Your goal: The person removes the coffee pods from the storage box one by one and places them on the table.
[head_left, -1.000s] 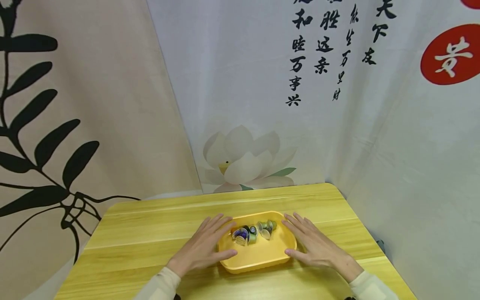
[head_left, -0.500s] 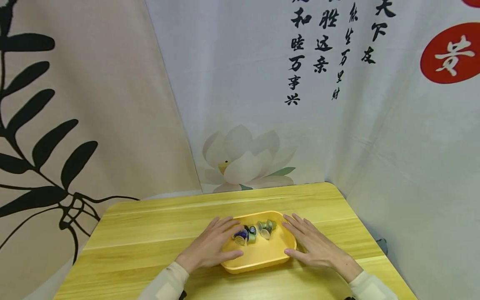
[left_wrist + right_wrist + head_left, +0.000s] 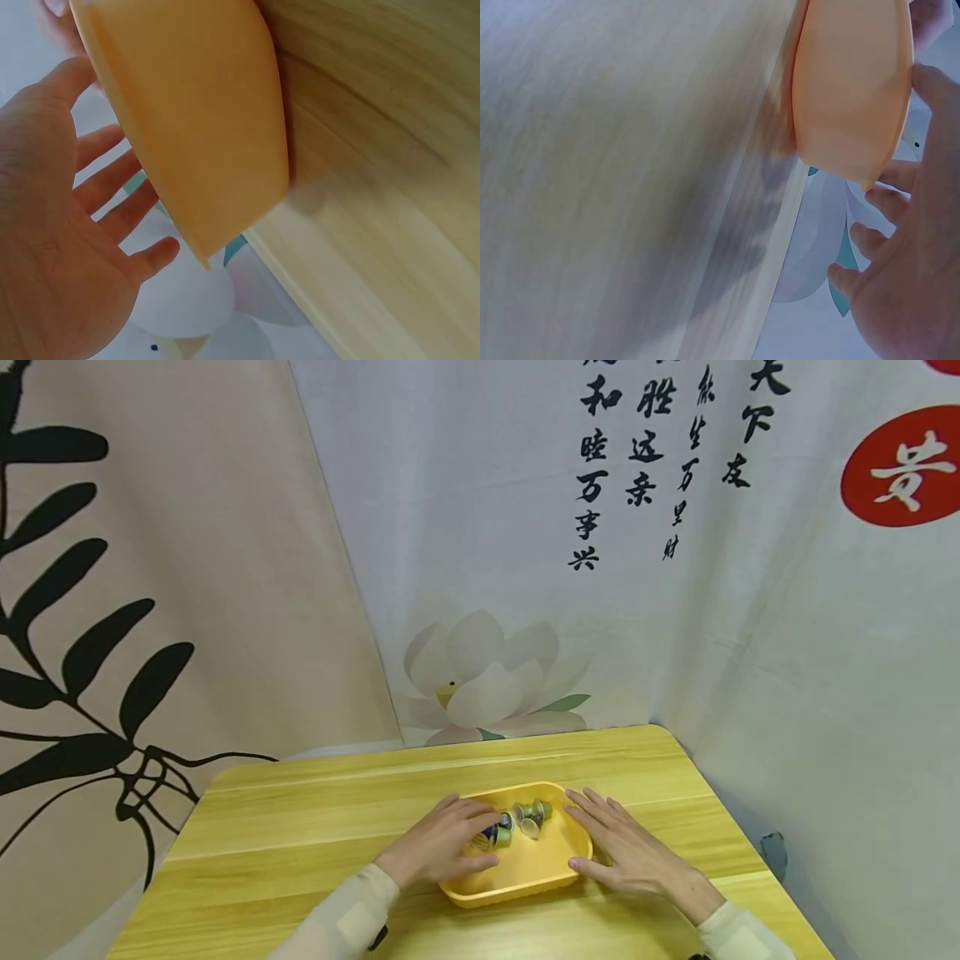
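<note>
Since the earlier frame, only the left hand [image 3: 442,846] has moved: it is now reaching over the left rim of the tray [image 3: 525,883], where before it was lying on the table [image 3: 300,827] beside that rim. Its fingers are lying nearly straight over the tray, with the tips at the capsules [image 3: 517,821] (whether they are actually pinching one cannot be told, since the fingers are covering the leftmost capsules). In the left wrist view the palm [image 3: 52,255] is looking spread, fingers extended alongside the tray's outer wall [image 3: 202,120].

The right hand [image 3: 626,847] is resting flat on the table, fingers straight and relaxed, touching or just beside the right rim of the tray and grasping nothing. In the right wrist view its fingers [image 3: 885,199] are lying beside the tray wall [image 3: 851,90].

The tray, yellow and shallow, is sitting on the table near the front edge, between the two hands. The capsules are clustered in the far part of it, some lying on their sides, in purple, green and silvery tones.

Behind the table a cloth backdrop [image 3: 495,568] is hanging, printed with a lotus [image 3: 487,681], black calligraphy and dark leaves.
</note>
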A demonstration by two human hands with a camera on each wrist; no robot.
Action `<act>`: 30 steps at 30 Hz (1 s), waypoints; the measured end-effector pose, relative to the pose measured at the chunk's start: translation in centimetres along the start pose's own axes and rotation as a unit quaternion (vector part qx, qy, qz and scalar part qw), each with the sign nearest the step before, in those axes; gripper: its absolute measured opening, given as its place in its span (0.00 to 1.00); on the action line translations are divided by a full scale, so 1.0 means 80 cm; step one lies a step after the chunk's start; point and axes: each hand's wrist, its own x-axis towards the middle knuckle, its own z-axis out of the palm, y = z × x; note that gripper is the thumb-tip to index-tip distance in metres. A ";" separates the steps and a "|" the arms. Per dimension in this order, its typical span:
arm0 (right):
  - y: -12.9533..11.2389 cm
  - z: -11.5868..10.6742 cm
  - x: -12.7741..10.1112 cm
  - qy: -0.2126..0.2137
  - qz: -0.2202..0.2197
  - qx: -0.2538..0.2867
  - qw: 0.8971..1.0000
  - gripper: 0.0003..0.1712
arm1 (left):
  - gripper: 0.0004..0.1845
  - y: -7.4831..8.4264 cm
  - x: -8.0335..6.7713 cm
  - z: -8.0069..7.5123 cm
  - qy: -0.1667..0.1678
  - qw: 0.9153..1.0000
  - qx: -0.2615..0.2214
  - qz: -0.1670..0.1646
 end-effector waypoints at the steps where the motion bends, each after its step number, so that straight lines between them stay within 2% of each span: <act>1: 0.000 0.000 0.000 0.000 0.000 -0.001 1.000 0.46 | 0.33 0.000 0.002 0.000 -0.003 1.000 0.006 0.001; 14: 0.002 0.001 0.001 -0.002 -0.003 -0.004 1.000 0.46 | 0.27 0.004 0.029 0.001 -0.005 0.998 0.057 0.026; 22: 0.001 -0.001 0.000 -0.004 0.001 -0.004 1.000 0.46 | 0.23 0.008 0.039 0.003 0.020 0.993 0.102 0.054; 30: 0.001 0.000 0.000 -0.003 0.001 0.001 1.000 0.46 | 0.22 0.009 0.046 0.005 0.013 0.992 0.111 0.050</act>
